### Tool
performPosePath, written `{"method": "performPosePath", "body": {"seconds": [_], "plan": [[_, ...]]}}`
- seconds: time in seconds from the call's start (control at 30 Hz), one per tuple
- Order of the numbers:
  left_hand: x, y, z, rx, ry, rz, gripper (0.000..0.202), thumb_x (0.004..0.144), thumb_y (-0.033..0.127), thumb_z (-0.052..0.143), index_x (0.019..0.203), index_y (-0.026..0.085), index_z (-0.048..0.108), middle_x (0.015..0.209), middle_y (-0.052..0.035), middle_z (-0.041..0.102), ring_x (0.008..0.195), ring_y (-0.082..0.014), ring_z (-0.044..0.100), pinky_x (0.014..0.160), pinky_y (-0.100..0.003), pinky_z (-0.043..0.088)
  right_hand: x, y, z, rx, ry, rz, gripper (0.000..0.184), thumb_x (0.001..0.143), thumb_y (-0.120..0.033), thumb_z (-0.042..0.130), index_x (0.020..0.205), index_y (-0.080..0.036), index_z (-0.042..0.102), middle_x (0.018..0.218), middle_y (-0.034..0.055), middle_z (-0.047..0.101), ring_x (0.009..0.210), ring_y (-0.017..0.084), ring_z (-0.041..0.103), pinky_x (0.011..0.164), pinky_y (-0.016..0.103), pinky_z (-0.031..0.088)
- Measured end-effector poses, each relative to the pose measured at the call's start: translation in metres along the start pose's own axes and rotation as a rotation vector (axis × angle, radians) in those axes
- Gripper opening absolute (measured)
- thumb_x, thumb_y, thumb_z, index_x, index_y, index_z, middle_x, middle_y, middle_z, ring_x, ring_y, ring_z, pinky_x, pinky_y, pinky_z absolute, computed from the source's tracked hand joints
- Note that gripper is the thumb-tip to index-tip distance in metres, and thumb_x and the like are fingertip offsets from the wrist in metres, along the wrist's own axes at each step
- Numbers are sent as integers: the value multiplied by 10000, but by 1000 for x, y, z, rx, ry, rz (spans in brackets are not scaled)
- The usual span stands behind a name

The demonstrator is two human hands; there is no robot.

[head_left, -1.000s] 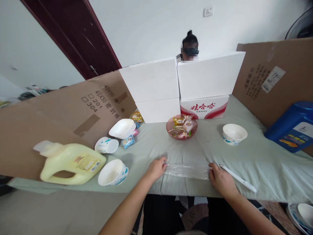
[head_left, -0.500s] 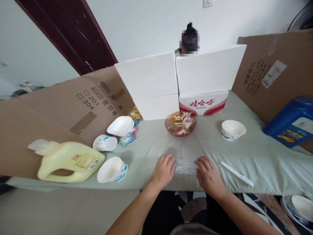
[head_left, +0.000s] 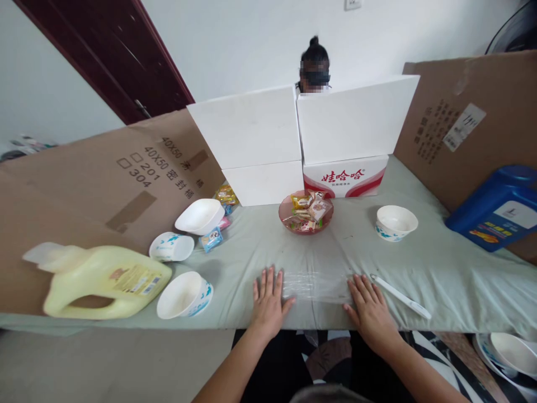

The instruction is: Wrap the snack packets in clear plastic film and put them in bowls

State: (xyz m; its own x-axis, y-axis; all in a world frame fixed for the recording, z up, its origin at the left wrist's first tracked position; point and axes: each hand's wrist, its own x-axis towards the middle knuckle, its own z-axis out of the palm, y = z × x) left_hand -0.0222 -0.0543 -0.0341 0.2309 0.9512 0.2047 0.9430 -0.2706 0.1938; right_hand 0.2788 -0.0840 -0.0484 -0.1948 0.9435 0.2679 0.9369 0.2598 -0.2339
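Between my hands a clear plastic bag lies flattened near the front edge of the cloth-covered table. My left hand rests palm down at its left side, fingers spread. On the right side, my right hand also lies flat with the fingers stretched out. Neither hand grips anything. Just right of my right hand is a slim white tool, its kind unclear. Beyond the bag stands a pink translucent bowl with several wrapped snacks in it.
At the left are a yellow jug, a tilted paper bowl, more white bowls and a blue snack packet. A paper bowl and a blue bottle stand right. White boxes block the back; a person sits behind.
My hands have moved apart and opened out flat on the table. The clear bag, narrow and held between them before, now lies spread wider. The view has shifted slightly.
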Motion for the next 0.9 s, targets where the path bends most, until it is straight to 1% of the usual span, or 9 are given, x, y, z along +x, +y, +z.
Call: {"method": "performPosePath", "body": {"seconds": [0.07, 0.17, 0.3, 0.4, 0.5, 0.63, 0.7, 0.8, 0.9], "plan": [[0, 17, -6, -55, 33, 55, 634, 917, 465, 469, 1458, 182, 296, 1519, -186, 290, 1422, -397, 169, 1079, -654, 221, 9, -3, -6, 43, 23, 13, 441, 939, -421, 398, 1274, -182, 556, 1387, 126, 510, 1360, 315, 340, 1075, 526, 302], [-1, 54, -11, -182, -5, 198, 495, 895, 355, 517, 1359, 201, 439, 1408, -144, 443, 1349, -352, 343, 1073, -572, 332, 32, -15, -14, 128, 21, -62, 349, 929, -279, 415, 1218, -179, 585, 1318, 118, 563, 1293, 279, 427, 1054, 464, 347], [-2, 84, -5, -253, -9, 179, 427, 817, 239, 594, 1236, 179, 536, 1274, -147, 519, 1217, -341, 470, 1022, -554, 418, 60, -31, -22, 162, -107, -113, 396, 845, -159, 493, 1234, -144, 565, 1297, 137, 568, 1200, 270, 500, 1003, 423, 394], [-6, 80, 3, -260, 39, 131, 414, 817, 205, 582, 1227, 167, 537, 1238, -151, 533, 1182, -339, 492, 999, -564, 439, 66, -39, -27, 170, -265, -56, 461, 802, -144, 529, 1263, -138, 538, 1218, 142, 607, 1104, 256, 559, 940, 374, 423], [-10, 68, 9, -264, 73, 135, 421, 832, 226, 578, 1246, 172, 527, 1233, -149, 539, 1188, -336, 493, 1007, -562, 437, 63, -43, -31, 203, -382, 24, 376, 803, -152, 520, 1173, -150, 586, 1061, 117, 667, 987, 232, 611, 853, 326, 439], [-11, 61, 9, -258, 57, 147, 488, 850, 297, 584, 1308, 160, 486, 1287, -164, 524, 1232, -344, 468, 1031, -563, 413, 59, -48, -38, 236, -377, -3, 140, 782, -150, 521, 854, -182, 637, 925, 78, 664, 950, 221, 592, 816, 299, 411], [-9, 63, 5, -238, 21, 150, 572, 840, 339, 607, 1357, 158, 443, 1350, -170, 489, 1269, -356, 437, 1035, -571, 402, 59, -49, -40, 292, -366, -6, 98, 768, -145, 530, 806, -180, 613, 920, 74, 650, 938, 210, 579, 794, 285, 396], [-7, 67, -3, -206, -67, 206, 700, 797, 388, 663, 1410, 196, 386, 1441, -150, 423, 1334, -369, 364, 1046, -585, 374, 57, -49, -40, 456, -430, 96, 120, 780, -153, 518, 881, -169, 581, 800, 41, 636, 757, 157, 578, 669, 251, 376], [-7, 71, -7, -202, -126, 302, 692, 793, 365, 667, 1412, 226, 390, 1474, -126, 398, 1380, -357, 304, 1068, -587, 336, 50, -45, -40, 719, -540, 196, 414, 785, -162, 528, 1197, -161, 487, 650, -40, 589, 559, 111, 524, 567, 224, 352]]}}
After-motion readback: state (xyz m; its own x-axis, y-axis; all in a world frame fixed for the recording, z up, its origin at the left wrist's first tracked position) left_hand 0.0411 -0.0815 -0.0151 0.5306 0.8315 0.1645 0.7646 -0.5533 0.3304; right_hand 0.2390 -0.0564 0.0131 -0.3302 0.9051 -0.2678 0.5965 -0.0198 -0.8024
